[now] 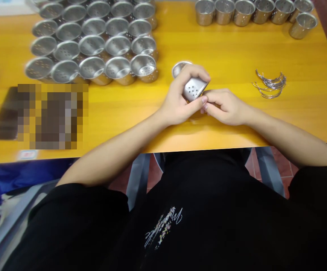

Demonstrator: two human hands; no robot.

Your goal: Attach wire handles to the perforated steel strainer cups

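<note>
A small metal cup with round holes (193, 89) is tilted in my left hand (177, 99), whose fingers and thumb wrap around it. My right hand (225, 107) is closed in a pinch at the cup's lower right edge, and its fingertips meet my left thumb. Whatever lies between the right fingertips is too small and hidden to make out. Just behind my left hand, a second metal cup (177, 69) shows part of its rim. To the right of my hands lies a small pile of curved metal wires (274, 84).
Rows of perforated metal cups (92, 69) fill the table's back left. Another line of cups (244, 14) runs along the back right. A dark flat object (3, 116) lies at left beside a pixelated patch. The yellow table's (180, 141) front edge is close to my body.
</note>
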